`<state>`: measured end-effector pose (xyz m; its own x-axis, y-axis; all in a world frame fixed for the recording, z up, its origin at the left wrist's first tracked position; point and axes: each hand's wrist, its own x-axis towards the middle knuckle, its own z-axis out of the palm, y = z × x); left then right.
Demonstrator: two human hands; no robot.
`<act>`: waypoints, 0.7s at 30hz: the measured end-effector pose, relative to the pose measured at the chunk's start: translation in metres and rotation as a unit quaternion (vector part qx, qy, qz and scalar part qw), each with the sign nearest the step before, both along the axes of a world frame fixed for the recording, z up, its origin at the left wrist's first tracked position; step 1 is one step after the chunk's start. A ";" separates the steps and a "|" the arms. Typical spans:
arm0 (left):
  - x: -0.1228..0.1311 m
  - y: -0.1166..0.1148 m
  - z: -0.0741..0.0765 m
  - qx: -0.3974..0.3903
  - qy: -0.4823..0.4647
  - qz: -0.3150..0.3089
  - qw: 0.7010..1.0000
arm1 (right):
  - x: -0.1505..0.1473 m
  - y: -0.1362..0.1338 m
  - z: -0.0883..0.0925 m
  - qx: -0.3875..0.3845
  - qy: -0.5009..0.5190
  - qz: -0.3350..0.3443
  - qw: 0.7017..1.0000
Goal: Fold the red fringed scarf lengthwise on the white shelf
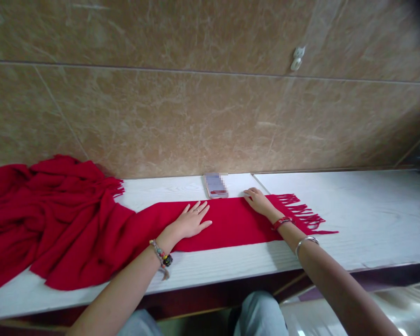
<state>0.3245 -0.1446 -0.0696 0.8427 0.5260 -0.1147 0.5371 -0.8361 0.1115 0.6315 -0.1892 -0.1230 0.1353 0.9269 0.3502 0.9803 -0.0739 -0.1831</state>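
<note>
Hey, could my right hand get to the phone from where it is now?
Probably yes. The phone lies just left of the right hand, beyond the far edge of the red scarf, with only white tabletop showing between them.

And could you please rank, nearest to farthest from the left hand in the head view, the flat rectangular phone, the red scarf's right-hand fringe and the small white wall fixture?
From the left hand:
1. Flat rectangular phone, just beyond and right.
2. Red fabric fringe, off to the right.
3. Small white wall fixture, highest, at upper right.
</note>
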 end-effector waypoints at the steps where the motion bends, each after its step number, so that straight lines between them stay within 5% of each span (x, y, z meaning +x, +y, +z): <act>1: 0.000 -0.001 0.001 -0.008 0.006 -0.002 1.000 | 0.001 0.000 0.000 0.001 0.002 0.005 1.000; 11: -0.017 0.006 -0.001 -0.022 0.024 0.117 0.993 | 0.005 -0.002 -0.002 0.003 -0.021 0.028 0.999; 21: -0.097 0.008 -0.006 0.050 0.003 0.114 0.992 | -0.003 -0.003 0.005 0.035 -0.024 0.040 0.998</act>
<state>0.2278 -0.1365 -0.0759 0.7004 0.7114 -0.0580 0.7135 -0.6999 0.0307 0.6281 -0.1924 -0.1181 0.0432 0.9074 0.4180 0.9904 0.0161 -0.1371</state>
